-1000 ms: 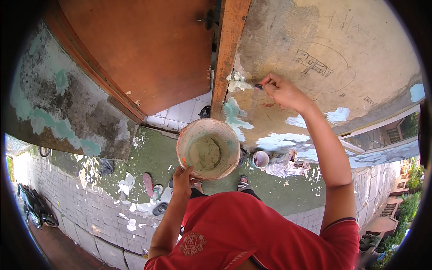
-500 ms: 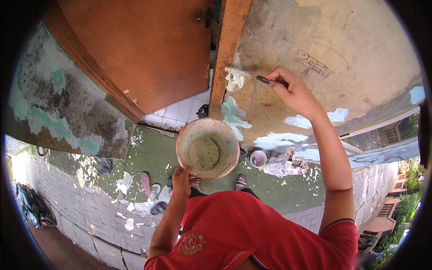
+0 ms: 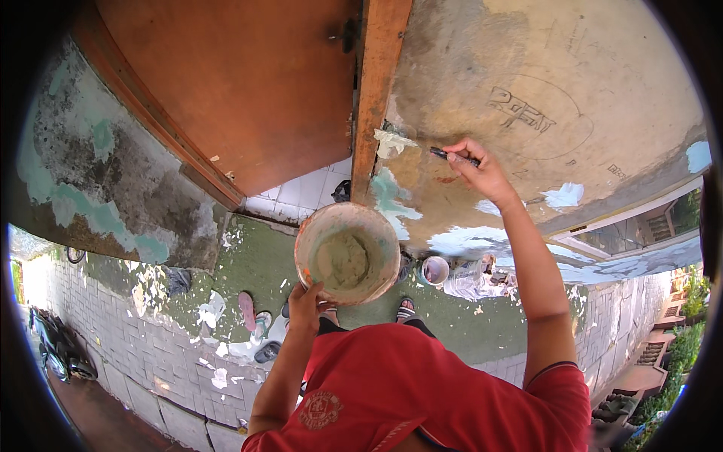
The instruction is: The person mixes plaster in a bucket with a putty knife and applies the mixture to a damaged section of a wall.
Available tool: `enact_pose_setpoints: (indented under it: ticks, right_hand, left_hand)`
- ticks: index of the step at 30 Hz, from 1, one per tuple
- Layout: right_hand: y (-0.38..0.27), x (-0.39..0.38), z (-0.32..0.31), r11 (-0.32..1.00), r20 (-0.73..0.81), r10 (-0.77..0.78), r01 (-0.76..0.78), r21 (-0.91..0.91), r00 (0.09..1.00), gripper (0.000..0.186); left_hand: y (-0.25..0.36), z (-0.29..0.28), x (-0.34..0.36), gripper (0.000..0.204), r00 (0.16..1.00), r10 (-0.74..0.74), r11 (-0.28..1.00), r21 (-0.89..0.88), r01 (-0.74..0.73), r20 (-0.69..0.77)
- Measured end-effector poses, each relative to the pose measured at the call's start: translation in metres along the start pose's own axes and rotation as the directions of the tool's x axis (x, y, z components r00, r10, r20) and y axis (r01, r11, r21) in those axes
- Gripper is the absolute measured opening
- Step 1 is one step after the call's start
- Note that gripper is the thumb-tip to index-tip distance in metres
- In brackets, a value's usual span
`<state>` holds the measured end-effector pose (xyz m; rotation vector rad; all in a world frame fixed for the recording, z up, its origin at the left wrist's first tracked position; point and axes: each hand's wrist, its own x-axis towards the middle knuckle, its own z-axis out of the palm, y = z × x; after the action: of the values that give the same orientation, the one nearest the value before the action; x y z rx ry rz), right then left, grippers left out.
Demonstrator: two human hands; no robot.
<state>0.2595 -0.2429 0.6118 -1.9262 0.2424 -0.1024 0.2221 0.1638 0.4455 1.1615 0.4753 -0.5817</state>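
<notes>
My left hand (image 3: 305, 303) is closed on the near left rim of a stained bucket (image 3: 386, 260). Inside the bucket lies grey-green wet filler (image 3: 340, 260). My right hand (image 3: 482, 175) grips the dark handle of a putty knife (image 3: 440, 153), its blade pointing left toward the door frame. The blade lies against or very near a pale patch of filler (image 3: 393, 143) on the bare wall (image 3: 482, 60); where blade ends and filler begins is hard to make out. Under that patch the wall carries turquoise old paint (image 3: 392, 197).
Left of the wall edge are a wooden door frame (image 3: 382, 64) and a brown door (image 3: 233, 83). On the green floor (image 3: 459, 324) stand a small paint pail (image 3: 434, 270) and a crumpled plastic bag (image 3: 467, 282). Loose sandals (image 3: 247, 309) and paint flakes (image 3: 212, 307) lie to the left.
My right hand has moved slightly down with the putty knife. The filler patch beside the door frame looks wider and more smeared. My left hand still holds the bucket in place.
</notes>
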Motion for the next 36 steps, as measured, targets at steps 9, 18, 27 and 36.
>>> enact_pose_setpoints:
  ticks: [9, 18, 27, 36]
  right_hand:
    - [0.049, 0.008, 0.020, 0.937, -0.164, -0.030, 0.085, 0.340, 0.986, 0.016]
    - [0.043, 0.003, 0.028, 0.949, -0.273, -0.025, 0.108, 0.295, 0.962, 0.017]
    - [0.055, -0.007, 0.024, 0.959, -0.362, -0.036, 0.134, 0.249, 0.932, 0.016]
    - [0.022, -0.037, 0.023, 0.960, -0.299, 0.068, 0.019, 0.279, 0.952, 0.016]
  left_hand:
    - [-0.004, 0.001, -0.004, 0.030, 1.000, 0.002, 0.997, 0.073, -0.002, -0.002]
    - [0.006, 0.022, -0.018, 0.036, 0.999, 0.016, 0.997, 0.076, -0.019, 0.033]
    - [0.005, 0.025, -0.017, 0.025, 1.000, 0.024, 0.999, 0.044, -0.024, -0.002]
    - [-0.012, -0.001, -0.004, 0.022, 0.999, 0.035, 0.999, -0.014, -0.036, -0.030]
